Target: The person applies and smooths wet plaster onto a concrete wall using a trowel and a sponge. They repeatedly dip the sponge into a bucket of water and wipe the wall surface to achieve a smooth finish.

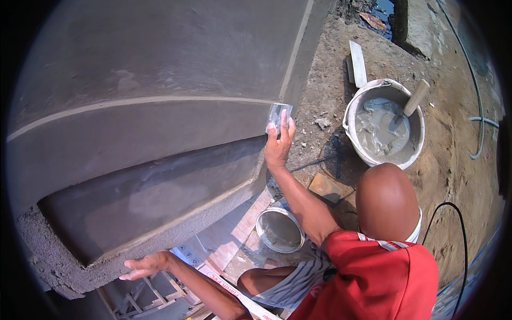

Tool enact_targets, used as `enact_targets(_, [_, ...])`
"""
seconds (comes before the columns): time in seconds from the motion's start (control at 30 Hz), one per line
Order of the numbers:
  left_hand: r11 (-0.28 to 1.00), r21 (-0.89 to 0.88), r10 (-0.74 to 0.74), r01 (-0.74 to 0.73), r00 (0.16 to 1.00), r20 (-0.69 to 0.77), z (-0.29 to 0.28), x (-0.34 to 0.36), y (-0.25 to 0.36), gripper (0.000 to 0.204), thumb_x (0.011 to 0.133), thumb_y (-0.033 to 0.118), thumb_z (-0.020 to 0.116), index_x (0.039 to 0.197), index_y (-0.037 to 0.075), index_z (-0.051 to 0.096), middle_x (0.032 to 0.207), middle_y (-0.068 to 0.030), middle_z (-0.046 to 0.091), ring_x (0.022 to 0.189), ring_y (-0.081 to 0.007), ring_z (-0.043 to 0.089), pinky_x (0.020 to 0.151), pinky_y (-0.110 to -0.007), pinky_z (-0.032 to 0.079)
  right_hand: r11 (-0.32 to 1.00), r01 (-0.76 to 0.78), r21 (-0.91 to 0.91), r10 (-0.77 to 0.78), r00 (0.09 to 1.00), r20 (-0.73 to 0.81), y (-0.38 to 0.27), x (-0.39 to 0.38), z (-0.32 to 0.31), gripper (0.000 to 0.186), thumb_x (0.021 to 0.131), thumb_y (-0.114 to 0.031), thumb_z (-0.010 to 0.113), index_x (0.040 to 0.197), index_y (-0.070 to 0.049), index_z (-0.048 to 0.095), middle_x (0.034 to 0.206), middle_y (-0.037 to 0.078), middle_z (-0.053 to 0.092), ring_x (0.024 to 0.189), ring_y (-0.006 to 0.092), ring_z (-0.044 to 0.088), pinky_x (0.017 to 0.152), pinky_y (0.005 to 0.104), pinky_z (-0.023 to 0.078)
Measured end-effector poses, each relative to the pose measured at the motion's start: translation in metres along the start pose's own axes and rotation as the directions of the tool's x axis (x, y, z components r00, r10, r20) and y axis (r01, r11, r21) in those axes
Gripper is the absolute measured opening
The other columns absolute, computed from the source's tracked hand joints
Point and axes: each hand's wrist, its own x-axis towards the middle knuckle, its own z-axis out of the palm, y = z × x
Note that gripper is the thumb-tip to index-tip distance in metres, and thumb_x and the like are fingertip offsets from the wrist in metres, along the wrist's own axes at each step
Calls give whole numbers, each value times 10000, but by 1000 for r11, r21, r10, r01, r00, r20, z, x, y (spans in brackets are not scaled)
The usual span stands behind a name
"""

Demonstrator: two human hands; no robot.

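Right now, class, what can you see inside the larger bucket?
The larger bucket holds wet grey mix, with a wooden-handled tool slanting out of it. The mix hides the tool's lower tip and the bucket's bottom.

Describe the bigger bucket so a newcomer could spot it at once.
Right of the grey wall, on brown ground, stands a round, pale bucket. It holds wet grey mix. Unlike the smaller bucket lower in the picture, it has a wooden-handled tool leaning in it.
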Motion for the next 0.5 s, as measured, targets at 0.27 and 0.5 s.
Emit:
enact_targets(0.27, [998, 33, 55, -54, 998, -23, -3, 5, -11, 764, 942, 404, 479, 1477, -39, 160, 1505, -267, 191, 1372, -351, 298, 1123, -427, 282, 996, 62, 64, -69, 991, 113, -58, -21, 0, 553, 899, -175, 612, 1425, -165, 442, 1427, 302, 279, 1321, 418, 332, 1079, 453, 283])
enact_targets(0.5, [998, 51, -22, 24, 999, -36, 5, -7, 16, 762, 943, 417, 478, 1483, -18, 164, 1516, -252, 179, 1372, -347, 298, 1114, -427, 286, 998, -65, 9, 65, 998, -26, 9, 18, -3, 548, 902, -216, 594, 1427, -194, 438, 1410, 291, 322, 1306, 413, 353, 1075, 441, 299])
